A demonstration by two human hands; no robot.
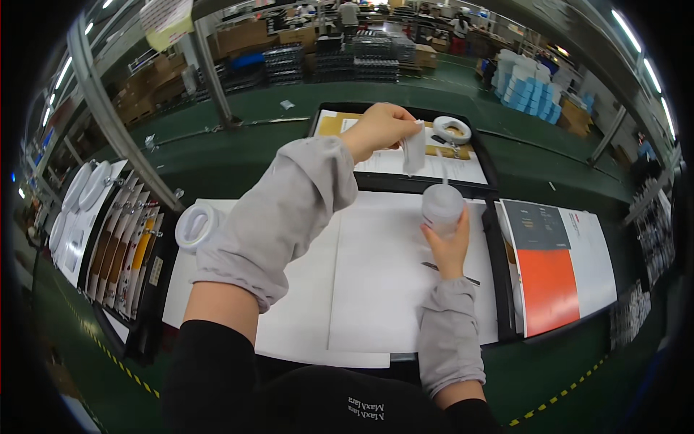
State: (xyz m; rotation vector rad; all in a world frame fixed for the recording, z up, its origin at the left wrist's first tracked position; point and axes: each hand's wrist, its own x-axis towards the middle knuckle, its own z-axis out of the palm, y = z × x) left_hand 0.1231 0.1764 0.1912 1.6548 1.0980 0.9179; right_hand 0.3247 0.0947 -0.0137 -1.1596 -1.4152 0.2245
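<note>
Base: How far along is the work, left to right?

Rig: Mid-step, I'd judge from my end. I fix places by the big white sheet (383,282). Left hand (383,130): beyond its far edge, fingertips pinching a limp white cloth (413,153) that hangs down. Right hand (451,252): over its right part, wrapped around a frosted bottle (442,206).

Base: Done, and left?

Rig: Done: cloth and bottle both in hand. Not done: cloth isn't on the sheet, and looks apart from the bottle. Wet or dry, I can't tell. A thin pale blur above the bottle may be its spout. How much remains, one view won't tell me.

Base: Containers?

Rig: Left of the sheet, a black tray (168,242) with overlapping printed sheets (119,246). Between that tray and the sheet, a loose white ring (210,228). Beyond the sheet, a second tray (486,165): paper with gold strips, another ring (438,129). Bottle over the sheet: fill level unreadable. Right of the sheet, a third tray (504,267): orange, grey and white booklet (553,282) on top, what's beneath mostly hidden.
</note>
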